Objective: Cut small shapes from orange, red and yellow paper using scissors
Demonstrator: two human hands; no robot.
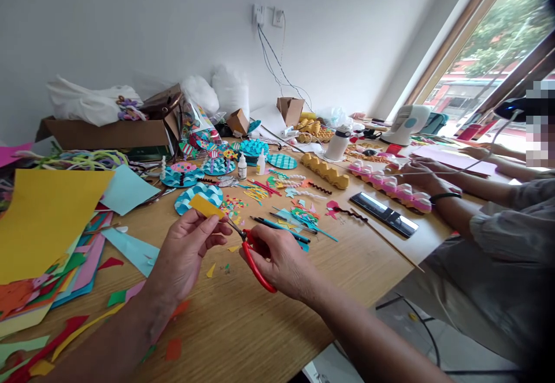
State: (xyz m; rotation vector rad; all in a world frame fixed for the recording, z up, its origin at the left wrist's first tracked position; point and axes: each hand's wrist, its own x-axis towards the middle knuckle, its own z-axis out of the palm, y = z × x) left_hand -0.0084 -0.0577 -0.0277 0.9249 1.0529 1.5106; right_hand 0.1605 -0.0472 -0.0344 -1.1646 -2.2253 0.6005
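Between the thumb and fingers of my left hand [188, 247] is a small yellow paper piece [206, 206], held above the table. My right hand [280, 256] grips red-handled scissors [259, 268], fingers wrapped round the handles. The scissor blades point up and left and meet the right end of the yellow piece. Small yellow scraps [211, 271] lie on the wood below my hands. A large yellow sheet [52, 221] rests on a pile of coloured paper at the left.
Blue paper plates [198, 196], glue bottles [241, 166], pens [281, 229] and a phone [384, 214] lie beyond my hands. At the right, a co-worker's hands [427, 177] are near a pink egg-carton strip [390, 186]. A cardboard box [108, 134] stands back left.
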